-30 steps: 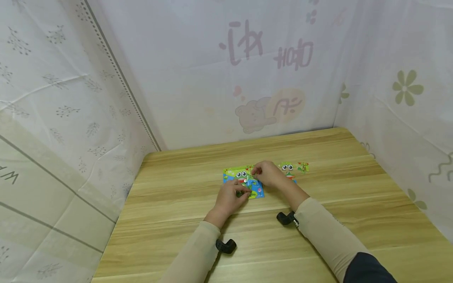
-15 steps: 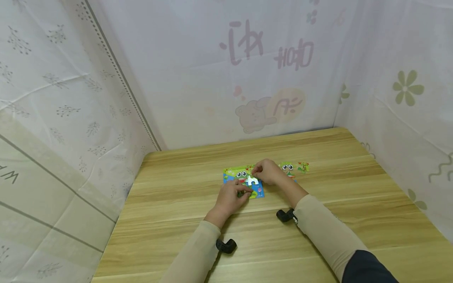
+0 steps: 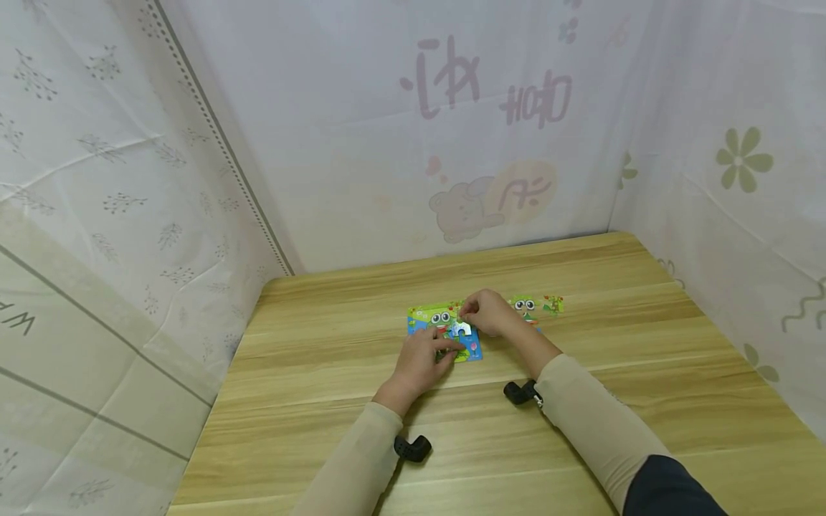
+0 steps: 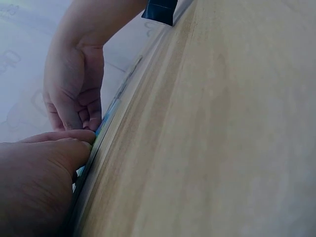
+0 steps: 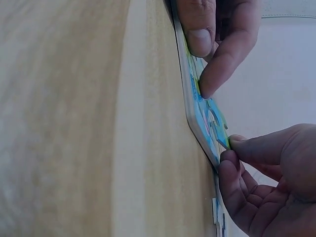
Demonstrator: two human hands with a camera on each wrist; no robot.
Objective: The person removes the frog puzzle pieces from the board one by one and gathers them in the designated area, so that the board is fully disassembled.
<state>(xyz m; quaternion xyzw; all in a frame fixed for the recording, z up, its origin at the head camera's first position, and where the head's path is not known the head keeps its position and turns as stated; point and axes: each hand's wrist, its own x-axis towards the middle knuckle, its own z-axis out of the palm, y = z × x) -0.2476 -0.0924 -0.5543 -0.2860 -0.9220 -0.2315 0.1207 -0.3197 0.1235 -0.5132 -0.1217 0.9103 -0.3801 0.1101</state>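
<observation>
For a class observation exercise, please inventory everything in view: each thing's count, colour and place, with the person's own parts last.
frog puzzle: one, mainly green and blue, flat on the table
held puzzle piece: one, blue and green, pinched by the right hand at the frog puzzle
other puzzle pieces: exact count unclear, mostly green, on the table to the puzzle's right, partly hidden by the right arm
table: one, yellow-brown wood grain, under the puzzle
patterned cloth: panel count unclear, whitish, behind and beside the table
wrist cameras: two, black, one at each wrist
sleeves: two, beige, on the forearms
left hand: one, bare, touching the frog puzzle
right hand: one, bare, at the puzzle's right side
</observation>
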